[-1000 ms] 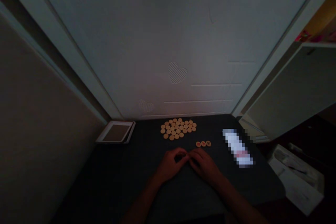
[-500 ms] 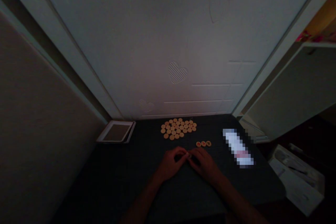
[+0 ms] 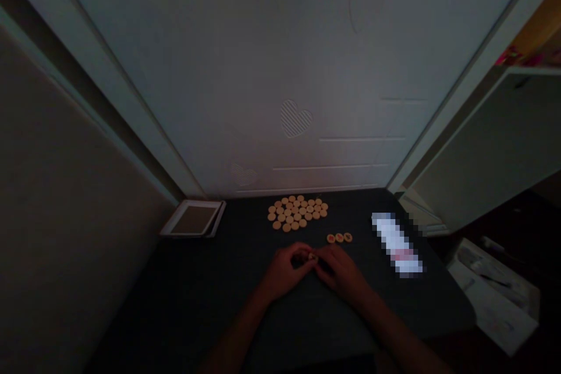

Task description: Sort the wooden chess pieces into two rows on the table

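Note:
My left hand (image 3: 287,269) and my right hand (image 3: 339,269) meet at the front middle of the dark table, fingertips together. Between their thumbs and fingers is a small round wooden disc (image 3: 312,256), mostly covered; both hands pinch it. Just beyond my right hand lies a short row of three pale discs (image 3: 339,238) with red or dark marks on their faces. Farther back, a cluster of several plain-looking wooden discs (image 3: 296,210) lies flat, close together. The dim light hides any marking on the held disc.
A white-framed flat item (image 3: 193,219) lies at the table's back left. On the right lies a bright, blurred-out oblong (image 3: 398,245). A white panel with embossed hearts (image 3: 295,118) rises behind the table (image 3: 210,304). An open white box (image 3: 495,298) stands lower right.
The disc between my fingertips shows a little more of its face than before. My hands have stayed almost in place; the discs on the table look the same.

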Available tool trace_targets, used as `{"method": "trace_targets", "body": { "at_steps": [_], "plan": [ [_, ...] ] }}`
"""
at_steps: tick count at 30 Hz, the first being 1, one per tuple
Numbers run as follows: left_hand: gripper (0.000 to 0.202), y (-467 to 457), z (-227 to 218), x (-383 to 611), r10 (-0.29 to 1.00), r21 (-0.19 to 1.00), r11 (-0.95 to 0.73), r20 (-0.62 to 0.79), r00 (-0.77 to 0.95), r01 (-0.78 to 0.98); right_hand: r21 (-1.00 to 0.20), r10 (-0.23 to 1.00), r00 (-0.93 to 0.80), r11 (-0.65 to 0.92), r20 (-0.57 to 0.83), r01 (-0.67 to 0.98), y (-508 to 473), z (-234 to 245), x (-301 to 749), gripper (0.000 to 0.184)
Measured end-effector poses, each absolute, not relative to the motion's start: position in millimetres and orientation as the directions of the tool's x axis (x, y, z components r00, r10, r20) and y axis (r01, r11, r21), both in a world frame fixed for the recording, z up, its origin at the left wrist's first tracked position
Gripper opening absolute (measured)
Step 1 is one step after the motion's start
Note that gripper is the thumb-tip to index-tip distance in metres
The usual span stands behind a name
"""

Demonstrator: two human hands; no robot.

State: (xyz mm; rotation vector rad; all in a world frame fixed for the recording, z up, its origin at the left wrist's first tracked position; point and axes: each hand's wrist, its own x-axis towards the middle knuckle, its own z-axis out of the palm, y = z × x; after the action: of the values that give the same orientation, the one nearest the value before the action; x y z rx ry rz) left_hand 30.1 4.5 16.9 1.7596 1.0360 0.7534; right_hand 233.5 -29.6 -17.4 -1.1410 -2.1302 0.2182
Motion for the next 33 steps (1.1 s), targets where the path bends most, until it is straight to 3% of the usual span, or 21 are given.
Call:
{"method": "trace_targets", "body": {
  "at_steps": [16,23,33],
  "plan": [
    [0.027,4.3,22.8,29.7,0.869,0.895,-0.274,0.074,0.490,0.352,-0.429,0.765,-0.344,0.607,0.545,0.669,-30.1,-19.1,232.6,0.034],
    [0.025,4.7,22.5,30.6,0.881,0.927,-0.228,0.066,0.468,0.299,-0.423,0.759,-0.345,0.612,0.552,0.669,-30.1,-19.0,232.3,0.042],
    [0.023,5.5,21.5,29.5,0.882,0.952,-0.179,0.042,0.470,0.250,-0.451,0.769,-0.298,0.591,0.566,0.669,-29.4,-17.1,233.2,0.040]
  ]
}}
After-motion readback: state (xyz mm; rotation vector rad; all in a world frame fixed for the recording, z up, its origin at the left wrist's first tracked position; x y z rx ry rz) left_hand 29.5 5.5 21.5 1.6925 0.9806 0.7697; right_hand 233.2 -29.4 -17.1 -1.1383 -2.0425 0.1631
